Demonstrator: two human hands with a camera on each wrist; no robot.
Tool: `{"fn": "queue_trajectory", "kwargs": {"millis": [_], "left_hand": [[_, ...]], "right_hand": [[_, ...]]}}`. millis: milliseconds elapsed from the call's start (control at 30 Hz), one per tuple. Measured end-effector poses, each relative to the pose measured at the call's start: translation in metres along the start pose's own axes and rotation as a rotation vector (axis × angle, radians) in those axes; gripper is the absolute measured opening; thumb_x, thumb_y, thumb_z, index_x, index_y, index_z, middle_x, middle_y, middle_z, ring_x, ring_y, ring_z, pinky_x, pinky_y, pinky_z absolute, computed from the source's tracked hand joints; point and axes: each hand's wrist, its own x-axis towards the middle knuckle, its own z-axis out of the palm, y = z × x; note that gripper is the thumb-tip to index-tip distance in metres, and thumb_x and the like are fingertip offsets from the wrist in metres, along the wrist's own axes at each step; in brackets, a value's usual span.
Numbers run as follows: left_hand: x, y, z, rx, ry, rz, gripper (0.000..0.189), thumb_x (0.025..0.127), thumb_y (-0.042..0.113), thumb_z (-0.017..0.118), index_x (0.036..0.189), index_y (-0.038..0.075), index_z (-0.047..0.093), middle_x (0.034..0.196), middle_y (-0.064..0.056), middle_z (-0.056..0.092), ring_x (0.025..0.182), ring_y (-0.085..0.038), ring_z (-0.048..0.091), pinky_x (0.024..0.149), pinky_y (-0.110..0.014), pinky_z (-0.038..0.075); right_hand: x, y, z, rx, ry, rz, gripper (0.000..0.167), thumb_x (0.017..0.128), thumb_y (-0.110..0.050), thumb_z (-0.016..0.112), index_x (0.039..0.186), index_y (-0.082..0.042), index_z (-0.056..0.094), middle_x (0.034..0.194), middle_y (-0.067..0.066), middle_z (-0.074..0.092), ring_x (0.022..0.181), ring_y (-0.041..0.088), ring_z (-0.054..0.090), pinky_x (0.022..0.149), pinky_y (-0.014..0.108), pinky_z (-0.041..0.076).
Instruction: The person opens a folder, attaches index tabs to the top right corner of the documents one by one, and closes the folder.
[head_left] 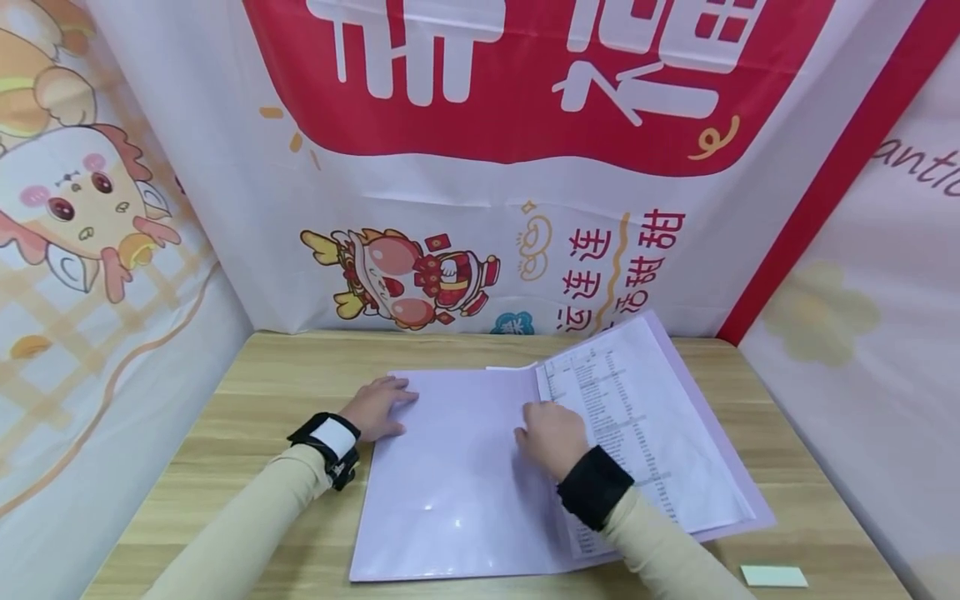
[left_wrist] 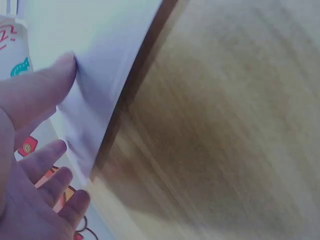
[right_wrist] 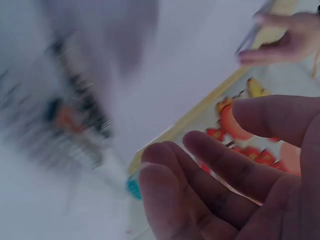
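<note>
A lavender folder (head_left: 442,508) lies spread on the table, its left side flat and glossy. Its right side is raised at an angle, with a printed sheet (head_left: 660,417) of text columns lying on it. At the upper left edge rests my left hand (head_left: 377,408), fingers spread; in the left wrist view its thumb (left_wrist: 62,75) is over the folder's surface. Near the fold is my right hand (head_left: 557,433), partly covering the sheet. The right wrist view shows its fingers (right_wrist: 162,195) loosely bent, with nothing between them; the print there is blurred.
The wood-grain table (head_left: 292,375) extends around the folder. A small pale green rectangular piece (head_left: 774,576) lies near the front right. Behind the table hangs a printed cloth (head_left: 465,183) with red shapes and cartoon figures, and more cloth (head_left: 862,333) encloses the sides.
</note>
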Motion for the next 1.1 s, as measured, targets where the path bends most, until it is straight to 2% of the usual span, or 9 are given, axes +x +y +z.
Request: {"fn": "queue_trajectory", "kwargs": {"millis": [100,233,333,433,633,833,933,1033,1100], "left_hand": [[-0.003,0.003,0.004,0.012,0.021,0.012,0.052,0.084,0.007,0.081,0.134,0.004,0.066,0.147,-0.025,0.051,0.138,-0.049,0.040,0.112,-0.063,0.033],[-0.004,0.001,0.015,0.016,0.029,0.026,0.050,0.086,0.006,0.080,0.134,0.004,0.066,0.143,-0.024,0.054,0.133,-0.045,0.047,0.108,-0.056,0.041],[-0.005,0.003,0.023,0.058,0.022,0.024,0.051,0.089,0.013,0.079,0.137,0.004,0.063,0.144,-0.023,0.053,0.132,-0.043,0.049,0.108,-0.053,0.043],[-0.008,0.008,0.025,0.095,0.025,0.022,0.057,0.089,0.025,0.079,0.139,0.001,0.061,0.145,-0.024,0.052,0.133,-0.044,0.048,0.108,-0.056,0.041],[-0.019,0.021,0.025,0.094,-0.002,-0.012,0.077,0.090,0.046,0.075,0.146,-0.001,0.052,0.153,-0.027,0.043,0.139,-0.048,0.040,0.111,-0.063,0.034],[-0.025,0.025,0.032,0.064,-0.019,-0.015,0.093,0.091,0.058,0.069,0.154,-0.003,0.038,0.160,-0.031,0.028,0.146,-0.048,0.029,0.113,-0.065,0.030],[-0.027,0.025,0.033,0.035,0.000,-0.002,0.089,0.092,0.056,0.068,0.157,0.004,0.037,0.162,-0.030,0.025,0.148,-0.047,0.027,0.115,-0.063,0.029],[-0.029,0.029,0.031,0.001,0.011,0.026,0.077,0.095,0.048,0.069,0.155,0.008,0.042,0.162,-0.029,0.025,0.148,-0.048,0.025,0.117,-0.063,0.025],[-0.030,0.032,0.028,0.009,0.011,0.040,0.069,0.097,0.043,0.068,0.153,0.009,0.046,0.162,-0.027,0.026,0.149,-0.048,0.023,0.118,-0.064,0.021]], "right_hand": [[0.001,0.020,0.003,0.023,-0.083,0.097,0.025,0.091,-0.024,0.075,0.075,-0.008,0.063,0.060,0.000,0.052,0.051,0.017,0.049,0.047,0.033,0.040],[0.002,0.037,0.012,0.064,-0.170,0.210,0.028,0.093,-0.032,0.073,0.092,-0.004,0.068,0.066,0.003,0.056,0.055,0.019,0.052,0.051,0.033,0.040],[0.002,0.047,0.019,0.072,-0.204,0.261,0.037,0.094,-0.036,0.072,0.103,-0.001,0.069,0.070,0.005,0.057,0.057,0.021,0.053,0.053,0.034,0.040],[0.001,0.054,0.024,0.080,-0.223,0.292,0.043,0.094,-0.040,0.071,0.106,0.001,0.068,0.070,0.006,0.057,0.058,0.022,0.053,0.054,0.034,0.040],[-0.004,0.061,0.031,0.145,-0.260,0.311,0.053,0.093,-0.045,0.071,0.110,0.004,0.064,0.073,0.008,0.057,0.060,0.022,0.055,0.054,0.034,0.042],[-0.009,0.067,0.041,0.162,-0.271,0.278,0.057,0.091,-0.045,0.073,0.113,0.005,0.059,0.075,0.008,0.057,0.061,0.020,0.055,0.055,0.034,0.044],[-0.010,0.067,0.046,0.142,-0.255,0.266,0.053,0.092,-0.044,0.072,0.109,0.005,0.060,0.074,0.007,0.056,0.060,0.020,0.054,0.053,0.033,0.044],[-0.009,0.067,0.048,0.146,-0.239,0.279,0.047,0.093,-0.043,0.070,0.099,0.002,0.060,0.069,0.007,0.054,0.056,0.020,0.054,0.051,0.032,0.042],[-0.009,0.066,0.050,0.158,-0.231,0.288,0.044,0.095,-0.043,0.069,0.095,0.001,0.060,0.067,0.006,0.054,0.055,0.019,0.054,0.049,0.031,0.041]]}}
